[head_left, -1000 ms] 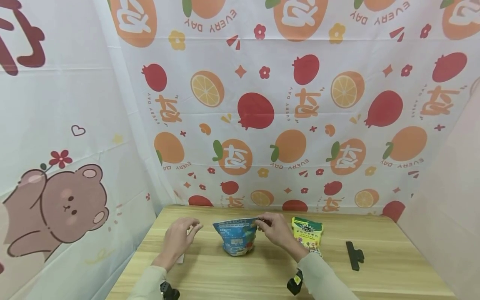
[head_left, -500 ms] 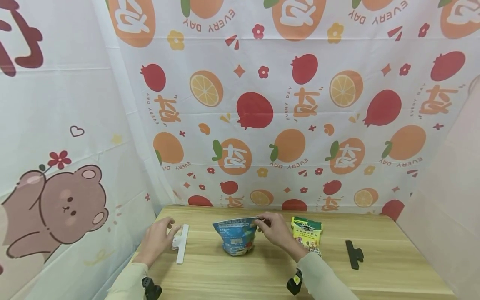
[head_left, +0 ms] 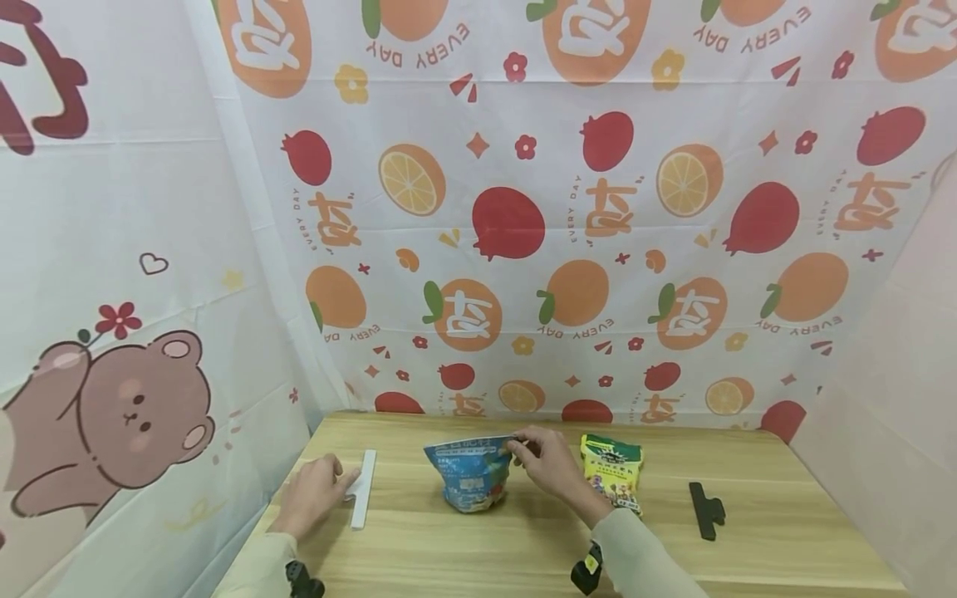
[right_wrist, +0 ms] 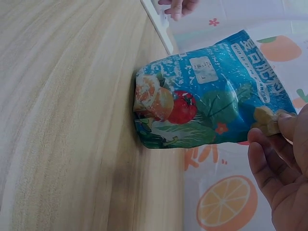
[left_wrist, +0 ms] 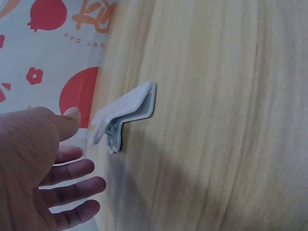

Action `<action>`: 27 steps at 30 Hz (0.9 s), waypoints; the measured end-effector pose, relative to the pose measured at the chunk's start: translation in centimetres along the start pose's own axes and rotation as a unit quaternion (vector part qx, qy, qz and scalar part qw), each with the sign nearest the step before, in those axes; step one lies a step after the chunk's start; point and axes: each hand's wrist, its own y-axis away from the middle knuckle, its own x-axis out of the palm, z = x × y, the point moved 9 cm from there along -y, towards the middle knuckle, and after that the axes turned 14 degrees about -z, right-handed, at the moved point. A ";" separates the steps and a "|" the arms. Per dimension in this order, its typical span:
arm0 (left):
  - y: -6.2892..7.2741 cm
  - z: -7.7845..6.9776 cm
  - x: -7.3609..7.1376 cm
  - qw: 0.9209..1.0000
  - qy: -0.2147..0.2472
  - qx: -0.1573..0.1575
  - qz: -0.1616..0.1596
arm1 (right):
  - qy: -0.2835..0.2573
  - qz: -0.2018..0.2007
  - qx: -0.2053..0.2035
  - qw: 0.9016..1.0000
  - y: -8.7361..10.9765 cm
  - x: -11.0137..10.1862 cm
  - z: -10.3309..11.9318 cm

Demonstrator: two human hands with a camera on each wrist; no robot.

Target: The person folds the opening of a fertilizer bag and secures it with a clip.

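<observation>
A blue bag (head_left: 471, 483) with fruit and vegetable pictures stands upright on the table. My right hand (head_left: 553, 469) pinches its top corner between thumb and forefinger, as the right wrist view shows on the bag (right_wrist: 207, 96). Left of the bag lies a white bag clip (head_left: 363, 490), its long jaw side toward the bag. My left hand (head_left: 310, 494) hovers beside the clip's handle. In the left wrist view a small gap separates the thumb and loosely bent fingers (left_wrist: 72, 190) from the clip (left_wrist: 127, 106).
A yellow and green packet (head_left: 615, 473) lies behind the right forearm. Farther right on the wooden table (head_left: 523, 552) is a black bag clip (head_left: 704, 508). A fruit-print curtain (head_left: 643, 208) hangs at the table's far edge, with more cloth along both sides.
My left hand has moved away from beside the bag, leftward to the white clip's handle, then slightly lower. The right hand keeps its pinch and the bag stays put.
</observation>
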 end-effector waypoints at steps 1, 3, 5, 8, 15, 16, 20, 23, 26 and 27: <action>0.1 0.0 0.1 1.000 0.003 0.000 0.005 | -0.001 -0.001 0.003 1.000 0.0 0.0 -0.1; 0.3 -0.1 0.4 1.000 0.008 0.002 0.012 | -0.004 -0.003 0.003 1.000 0.1 0.0 -0.2; 0.5 0.0 0.6 1.000 0.010 0.004 0.017 | -0.006 -0.004 -0.001 1.000 0.1 -0.1 -0.1; 0.7 0.3 0.8 1.000 0.009 0.000 0.026 | -0.009 -0.003 -0.002 1.000 0.0 -0.1 -0.2; 0.8 0.8 1.2 0.999 0.018 -0.027 0.040 | -0.008 -0.005 -0.010 1.000 0.0 -0.1 0.0; 0.8 0.8 1.3 0.999 0.021 -0.031 0.040 | -0.008 -0.006 -0.006 1.000 0.0 -0.2 0.0; 1.1 1.0 1.2 0.997 0.046 -0.052 0.043 | -0.004 -0.005 -0.001 1.000 0.1 -0.2 0.1; 1.3 1.5 1.3 0.993 0.075 -0.076 0.053 | -0.001 -0.002 0.004 1.000 0.1 -0.1 0.1; 1.3 1.8 1.2 0.989 0.096 -0.098 0.060 | 0.001 -0.002 0.006 1.000 0.2 -0.2 0.0; 1.3 1.9 1.2 0.988 0.099 -0.104 0.062 | 0.000 -0.002 0.005 1.000 0.2 -0.2 0.0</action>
